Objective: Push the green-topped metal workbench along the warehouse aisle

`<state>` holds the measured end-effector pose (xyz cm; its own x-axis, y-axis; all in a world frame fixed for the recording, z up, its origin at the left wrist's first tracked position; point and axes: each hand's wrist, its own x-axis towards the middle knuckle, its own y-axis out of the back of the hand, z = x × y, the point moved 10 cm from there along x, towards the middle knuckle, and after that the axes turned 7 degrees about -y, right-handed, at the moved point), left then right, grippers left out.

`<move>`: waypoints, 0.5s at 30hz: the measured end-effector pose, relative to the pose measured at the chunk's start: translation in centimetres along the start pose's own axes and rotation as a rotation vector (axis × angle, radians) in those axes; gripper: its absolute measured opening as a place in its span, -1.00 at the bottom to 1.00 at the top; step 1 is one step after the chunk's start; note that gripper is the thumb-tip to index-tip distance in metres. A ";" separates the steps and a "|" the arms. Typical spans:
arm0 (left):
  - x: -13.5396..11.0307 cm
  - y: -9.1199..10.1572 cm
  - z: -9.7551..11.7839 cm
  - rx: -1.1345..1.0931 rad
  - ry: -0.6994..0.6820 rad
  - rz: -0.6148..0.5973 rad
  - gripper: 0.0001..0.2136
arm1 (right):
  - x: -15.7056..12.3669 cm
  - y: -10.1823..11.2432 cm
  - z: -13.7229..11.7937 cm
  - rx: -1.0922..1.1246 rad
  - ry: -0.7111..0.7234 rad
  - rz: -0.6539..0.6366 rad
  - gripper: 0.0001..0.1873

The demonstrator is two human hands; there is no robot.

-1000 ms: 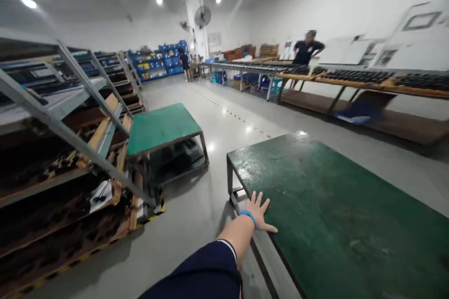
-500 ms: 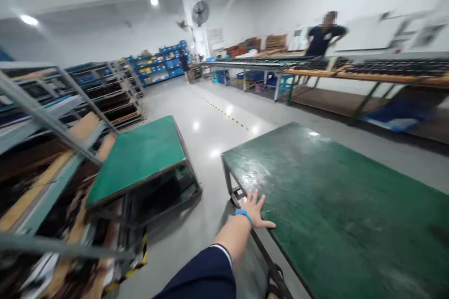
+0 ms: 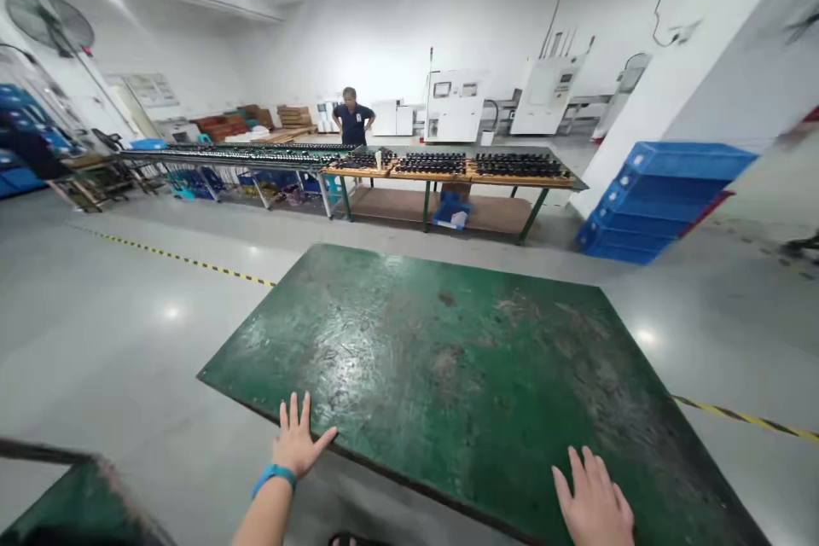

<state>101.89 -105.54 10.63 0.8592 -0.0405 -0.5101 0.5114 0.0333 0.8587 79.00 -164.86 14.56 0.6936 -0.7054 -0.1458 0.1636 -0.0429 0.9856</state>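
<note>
A large green-topped table [image 3: 409, 333] with a worn, scuffed surface fills the middle of the view. At its near left edge my left hand [image 3: 298, 442], with a blue band [image 3: 273, 478] round the wrist, rests with fingers spread and thumb out along the edge. Farther right, my right hand [image 3: 594, 499] lies on the tabletop by the near edge, its fingers stretched out. Neither hand holds anything.
A second green-topped table [image 3: 80, 499] stands at the lower left. Stacked blue crates [image 3: 659, 200] are at the right by a white pillar. Behind, a long workbench [image 3: 441, 177] bears rows of dark parts, with a person [image 3: 353, 118] standing beyond it.
The view has swung to the right, so the shelving at the left has gone out of sight. My right hand has come into view on the table; my left hand stays at its edge.
</note>
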 end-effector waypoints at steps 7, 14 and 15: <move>7.4 -0.1 -5.4 -0.032 0.007 -0.064 -0.09 | 3.6 -0.4 -9.6 0.011 0.013 0.041 -0.11; 14.0 0.7 -13.1 -0.017 0.078 -0.005 -0.08 | 6.0 -0.9 -20.5 -0.066 0.048 0.017 -0.16; 14.8 0.8 -14.4 -0.010 0.090 0.017 -0.07 | 6.2 -0.9 -22.2 -0.086 0.053 0.000 -0.15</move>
<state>115.31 -91.69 3.05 0.8654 0.0497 -0.4986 0.4969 0.0433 0.8667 98.77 -153.46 10.89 0.7294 -0.6669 -0.1521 0.2217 0.0201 0.9749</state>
